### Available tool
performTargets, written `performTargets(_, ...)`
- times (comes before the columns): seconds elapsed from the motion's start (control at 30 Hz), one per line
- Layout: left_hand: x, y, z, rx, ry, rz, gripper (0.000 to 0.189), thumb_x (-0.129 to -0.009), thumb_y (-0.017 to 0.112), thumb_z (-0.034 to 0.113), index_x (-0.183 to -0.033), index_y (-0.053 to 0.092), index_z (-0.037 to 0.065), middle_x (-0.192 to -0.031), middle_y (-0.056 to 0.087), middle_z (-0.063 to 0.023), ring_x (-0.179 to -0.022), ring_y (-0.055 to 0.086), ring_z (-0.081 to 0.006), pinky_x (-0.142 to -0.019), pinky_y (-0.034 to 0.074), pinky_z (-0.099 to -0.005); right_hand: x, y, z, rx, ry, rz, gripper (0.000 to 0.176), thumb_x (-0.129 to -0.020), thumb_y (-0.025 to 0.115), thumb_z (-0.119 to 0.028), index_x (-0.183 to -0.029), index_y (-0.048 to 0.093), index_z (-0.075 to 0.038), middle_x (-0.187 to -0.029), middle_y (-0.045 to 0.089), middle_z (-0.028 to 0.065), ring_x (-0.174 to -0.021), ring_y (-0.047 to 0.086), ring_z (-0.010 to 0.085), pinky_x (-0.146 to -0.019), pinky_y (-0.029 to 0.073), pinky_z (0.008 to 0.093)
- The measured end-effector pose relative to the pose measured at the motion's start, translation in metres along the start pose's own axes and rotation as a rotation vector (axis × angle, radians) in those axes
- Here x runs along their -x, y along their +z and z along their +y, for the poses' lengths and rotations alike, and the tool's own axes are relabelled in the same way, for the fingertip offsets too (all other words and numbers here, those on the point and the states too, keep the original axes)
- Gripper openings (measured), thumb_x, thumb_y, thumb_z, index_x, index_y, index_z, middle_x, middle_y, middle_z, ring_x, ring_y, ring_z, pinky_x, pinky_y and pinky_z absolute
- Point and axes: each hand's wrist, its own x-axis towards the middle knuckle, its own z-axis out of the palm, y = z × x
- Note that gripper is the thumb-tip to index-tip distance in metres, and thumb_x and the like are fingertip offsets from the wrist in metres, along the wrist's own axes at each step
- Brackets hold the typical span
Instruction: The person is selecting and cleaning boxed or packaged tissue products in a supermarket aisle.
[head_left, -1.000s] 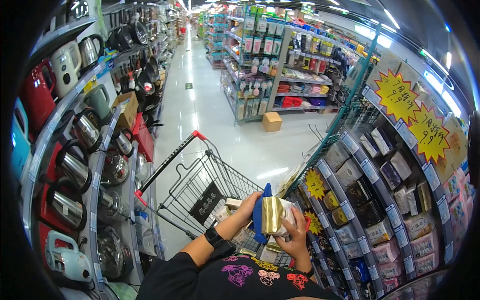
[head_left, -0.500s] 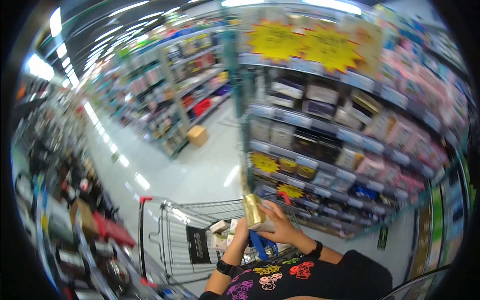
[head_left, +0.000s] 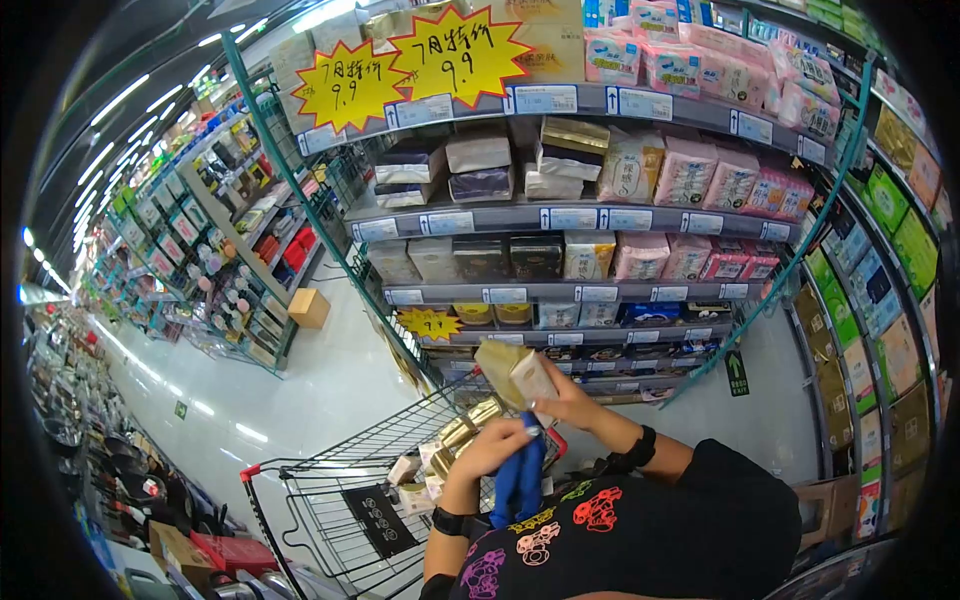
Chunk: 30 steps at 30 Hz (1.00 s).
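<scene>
My right hand (head_left: 572, 408) grips a gold-and-white soft pack (head_left: 518, 376), tilted above the shopping cart (head_left: 330, 465). Close below it, my left hand (head_left: 488, 450) has its fingers closed at the top of a bunched blue cloth (head_left: 518, 478), which hangs down against my shirt. Shiny gold packs (head_left: 468, 424) show in the cart just beyond the left hand, partly covered by it. Beside them lie several small white boxes (head_left: 408, 478). Lettering on the held pack is too small to read.
A shelf unit (head_left: 560, 215) with packs of tissues and pads stands ahead, yellow price signs (head_left: 455, 52) at its top. Cookware (head_left: 110, 455) lines the left side. A cardboard box (head_left: 309, 308) sits on the aisle floor. More shelves (head_left: 880, 330) rise at right.
My view has turned right toward the shelf. My hands have separated: the left now holds the blue cloth, the right alone the gold-and-white pack. Gold packs now show in the cart.
</scene>
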Motion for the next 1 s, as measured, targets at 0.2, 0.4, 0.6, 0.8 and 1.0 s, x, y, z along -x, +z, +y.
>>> performTargets(0.2,-0.019,0.014,0.028,-0.319,-0.081,0.347,0.045,-0.077,0.068,0.022,-0.114,0.051,0.003,-0.088,0.06,-0.0075,-0.077,0.056,-0.016,-0.073,0.045,-0.0289,-0.016,-0.016,-0.011,-0.138,-0.047,0.112,0.077,-0.083,0.062,-0.018,-0.142,0.014,-0.007,-0.139,0.03,0.0111,-0.128,0.03,0.0215,-0.104,0.026,0.0345)
performTargets(0.4,-0.03,0.011,0.027,-0.316,0.124,0.521,0.099,-0.06,0.082,0.018,-0.136,0.022,0.002,-0.121,0.047,-0.0187,-0.111,0.05,-0.0267,-0.091,0.042,-0.0347,-0.033,-0.012,-0.022,0.351,-0.23,0.039,0.088,-0.073,0.064,-0.023,-0.142,0.012,-0.006,-0.14,0.023,0.0156,-0.131,0.026,0.0273,-0.106,0.022,0.0372)
performTargets(0.6,-0.032,-0.013,0.026,0.158,-0.016,0.39,0.079,-0.065,0.078,0.016,-0.129,0.035,-0.002,-0.123,0.048,-0.0125,-0.112,0.049,-0.0216,-0.095,0.039,-0.0334,-0.05,-0.014,-0.057,0.527,-0.301,-0.175,0.08,-0.071,0.068,-0.026,-0.138,0.028,-0.007,-0.129,0.031,0.0178,-0.123,0.031,0.0345,-0.104,0.024,0.0411)
performTargets(0.8,-0.037,-0.051,0.029,0.639,0.149,0.347,0.08,-0.074,0.071,0.025,-0.136,0.026,-0.001,-0.131,0.044,-0.0143,-0.121,0.044,-0.0252,-0.102,0.035,-0.0377,-0.074,-0.029,-0.102,0.66,-0.469,-0.295,0.074,-0.067,0.075,-0.025,-0.133,0.042,-0.024,-0.133,0.031,0.0184,-0.125,0.034,0.0365,-0.103,0.031,0.0422)
performTargets(1.0,-0.083,-0.101,0.094,0.323,0.341,0.449,0.063,-0.085,0.057,0.013,-0.139,0.026,0.004,-0.127,0.048,-0.015,-0.115,0.048,-0.0224,-0.097,0.04,-0.0339,-0.135,-0.039,-0.121,0.637,-0.593,-0.053,0.063,-0.067,0.072,-0.002,-0.126,0.053,-0.016,-0.133,0.039,0.0146,-0.117,0.048,0.0255,-0.091,0.046,0.03)
